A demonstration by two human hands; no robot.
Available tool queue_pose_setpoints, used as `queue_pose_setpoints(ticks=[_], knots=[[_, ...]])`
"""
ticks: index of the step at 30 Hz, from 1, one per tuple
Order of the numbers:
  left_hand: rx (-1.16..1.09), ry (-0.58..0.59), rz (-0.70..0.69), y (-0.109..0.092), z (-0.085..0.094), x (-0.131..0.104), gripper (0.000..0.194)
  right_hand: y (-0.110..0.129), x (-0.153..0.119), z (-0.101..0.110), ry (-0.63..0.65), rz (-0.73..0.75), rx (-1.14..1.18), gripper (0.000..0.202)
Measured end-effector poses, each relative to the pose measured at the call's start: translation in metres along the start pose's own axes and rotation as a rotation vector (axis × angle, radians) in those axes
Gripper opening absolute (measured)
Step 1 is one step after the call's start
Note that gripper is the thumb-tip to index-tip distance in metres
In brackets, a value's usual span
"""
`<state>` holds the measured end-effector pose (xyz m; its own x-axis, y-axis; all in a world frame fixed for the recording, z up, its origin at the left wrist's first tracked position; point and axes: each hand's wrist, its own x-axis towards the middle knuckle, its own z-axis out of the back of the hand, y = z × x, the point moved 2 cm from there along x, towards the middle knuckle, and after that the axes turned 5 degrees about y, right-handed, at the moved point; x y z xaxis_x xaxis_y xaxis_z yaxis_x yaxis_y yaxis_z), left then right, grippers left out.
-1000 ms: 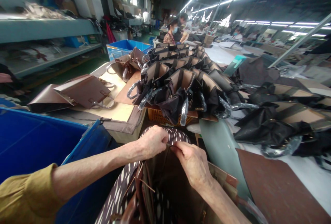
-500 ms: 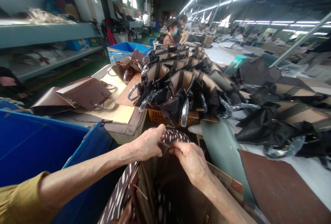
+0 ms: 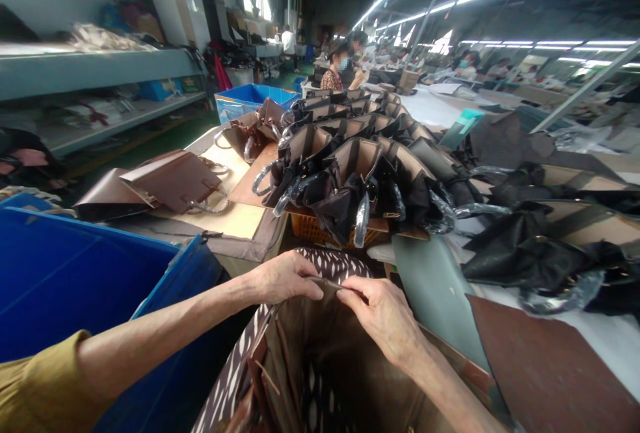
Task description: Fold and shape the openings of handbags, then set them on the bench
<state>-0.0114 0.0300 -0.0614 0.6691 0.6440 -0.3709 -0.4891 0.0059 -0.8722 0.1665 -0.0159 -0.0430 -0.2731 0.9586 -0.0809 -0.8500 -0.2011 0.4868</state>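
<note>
An open brown handbag (image 3: 320, 333) sits close in front of me, its mouth towards me and its brown lining showing. My left hand (image 3: 293, 277) is closed on the far rim, with thumb and fingers pinching the edge. A short way to the right, my right hand (image 3: 383, 313) pinches the same rim. Between the two hands a short length of folded edge is visible. Dark cloth with white flecks (image 3: 335, 261) lies under and beside the bag. The bag's outer side is mostly hidden.
Many black handbags (image 3: 350, 159) with wrapped handles crowd the table ahead; more black bags (image 3: 545, 239) lie right. Brown bags (image 3: 175, 183) lie ahead left. A blue bin (image 3: 85, 273) stands left, a brown sheet (image 3: 545, 359) lies right. A co-worker (image 3: 334, 69) sits beyond.
My left hand has come down onto the rim, its fingers now closer round the edge. My right hand has moved slightly right and down, and the edge between them looks more stretched out.
</note>
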Motion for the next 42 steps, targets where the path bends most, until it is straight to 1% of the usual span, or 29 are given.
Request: queue_pose_setpoints(ticks=[5,12,16,19,22,24,27,31,36,42], knots=[[0.042,-0.041,-0.035,-0.002,0.001,0.000,0.026,0.000,-0.001,0.001,-0.002,0.022,0.004,0.023],[-0.014,-0.018,-0.026,0.003,-0.002,0.004,0.024,-0.001,-0.002,0.001,-0.008,0.030,0.020,0.023],[0.019,-0.011,-0.031,0.001,-0.002,0.004,0.023,-0.002,-0.002,0.001,-0.009,0.029,0.015,0.021],[0.155,-0.030,-0.053,-0.007,0.000,0.000,0.023,-0.002,-0.001,0.000,0.016,0.041,0.004,0.021],[0.418,-0.064,-0.144,-0.023,0.002,-0.006,0.021,-0.002,0.000,-0.001,0.021,0.060,-0.009,0.020],[0.576,-0.072,-0.181,-0.032,0.001,-0.007,0.021,-0.001,0.000,-0.002,0.006,0.068,-0.027,0.019],[0.687,-0.087,-0.175,-0.040,-0.001,-0.007,0.021,0.003,0.000,0.000,0.013,0.066,-0.082,0.018],[0.688,-0.123,-0.162,-0.043,-0.004,-0.005,0.022,0.010,0.001,0.006,0.063,0.037,-0.147,0.021],[0.651,-0.117,-0.174,-0.045,-0.005,-0.008,0.021,0.017,0.003,0.011,0.157,0.073,-0.075,0.026],[0.614,-0.119,-0.162,-0.041,-0.004,-0.012,0.022,0.020,0.007,0.010,0.217,0.010,-0.029,0.027]])
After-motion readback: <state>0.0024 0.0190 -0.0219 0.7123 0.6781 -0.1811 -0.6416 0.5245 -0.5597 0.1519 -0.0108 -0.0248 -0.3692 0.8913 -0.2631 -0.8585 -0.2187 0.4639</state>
